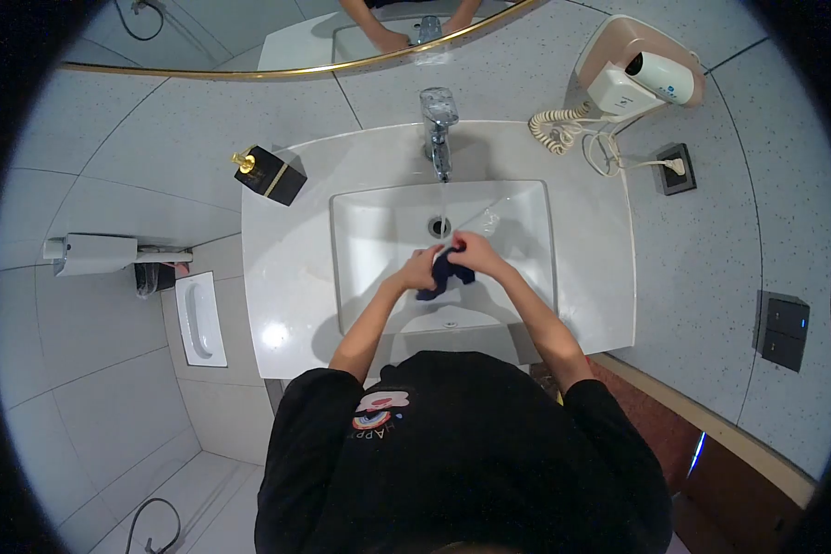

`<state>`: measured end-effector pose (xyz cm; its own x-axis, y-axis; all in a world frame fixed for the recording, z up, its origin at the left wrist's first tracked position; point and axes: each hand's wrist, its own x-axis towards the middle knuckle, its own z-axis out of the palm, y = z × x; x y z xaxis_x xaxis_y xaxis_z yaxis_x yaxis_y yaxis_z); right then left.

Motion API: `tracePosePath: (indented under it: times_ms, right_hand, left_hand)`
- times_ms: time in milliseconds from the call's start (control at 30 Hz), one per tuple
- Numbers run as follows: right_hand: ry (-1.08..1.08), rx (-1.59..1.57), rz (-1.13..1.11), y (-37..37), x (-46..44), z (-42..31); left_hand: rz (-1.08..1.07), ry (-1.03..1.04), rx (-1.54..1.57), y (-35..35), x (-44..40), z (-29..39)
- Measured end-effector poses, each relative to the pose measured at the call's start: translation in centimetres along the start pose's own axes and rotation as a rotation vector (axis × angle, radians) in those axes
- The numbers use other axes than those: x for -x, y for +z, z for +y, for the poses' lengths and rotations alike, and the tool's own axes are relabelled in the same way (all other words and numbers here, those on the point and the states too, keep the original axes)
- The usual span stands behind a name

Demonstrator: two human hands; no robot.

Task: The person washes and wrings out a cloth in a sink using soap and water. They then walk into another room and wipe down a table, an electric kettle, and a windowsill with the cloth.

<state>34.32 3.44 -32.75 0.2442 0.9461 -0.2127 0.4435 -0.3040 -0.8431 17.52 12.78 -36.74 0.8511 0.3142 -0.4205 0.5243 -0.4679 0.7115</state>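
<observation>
Over the basin [369, 286], our left hand [474, 254] and right hand [419, 270] grip a dark cloth [445, 271] between them, below the tap [439, 134] at the basin's far edge.

the black shirt [489, 452] reads "happ", while marks on the hair dryer [667, 79] are unreadable.

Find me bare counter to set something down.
Bare counter lies right of the basin, and left of it, nearer the person than the black dispenser. The basin's middle is crowded: left hand, right hand and dark cloth near the drain.
</observation>
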Motion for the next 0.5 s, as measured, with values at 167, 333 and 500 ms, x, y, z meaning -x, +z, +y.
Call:
tracePosePath:
  times_ms: [167,333,500]
  right_hand:
    - [-0.041,-0.386,0.188,-2.7,-3.4,-5.3]
    - [0.060,-0.221,0.152,-6.7,-4.0,-4.8]
    - [-0.109,-0.198,0.211,-4.1,-2.3,-4.0]
  left_hand:
    - [-0.140,-0.023,0.560,-4.7,-0.1,2.7]
    - [0.288,0.081,0.659,-6.3,-2.3,1.5]
    - [0.308,0.198,1.032,-9.5,-0.7,7.8]
